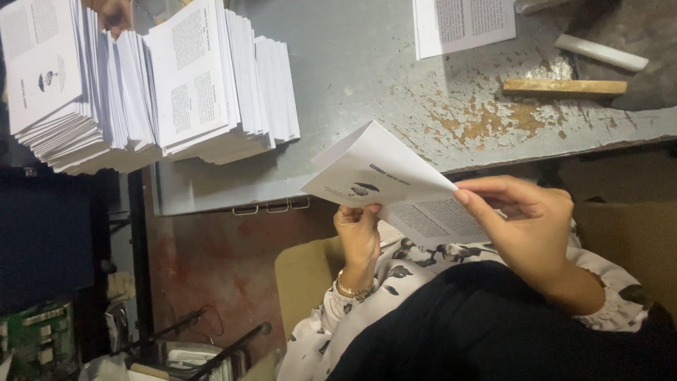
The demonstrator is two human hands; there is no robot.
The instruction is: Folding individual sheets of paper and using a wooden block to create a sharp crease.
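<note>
My left hand (358, 236), with a gold bracelet at the wrist, pinches the lower edge of a white printed sheet (381, 176) that is partly folded over. My right hand (530, 224) holds the same sheet at its right corner, thumb and fingers closed on the fold. The sheet hangs in the air just in front of the edge of a grey metal table (367, 63). A small dark emblem and lines of print show on the paper. My sleeves are white with a dark floral pattern.
Tall stacks of folded printed sheets (155, 85) fill the table's left part, and another person's hand (113, 13) shows above them. A flat printed sheet (462, 25), a wooden stick (564, 87) and a white tube (601, 52) lie at the right, on chipped paint.
</note>
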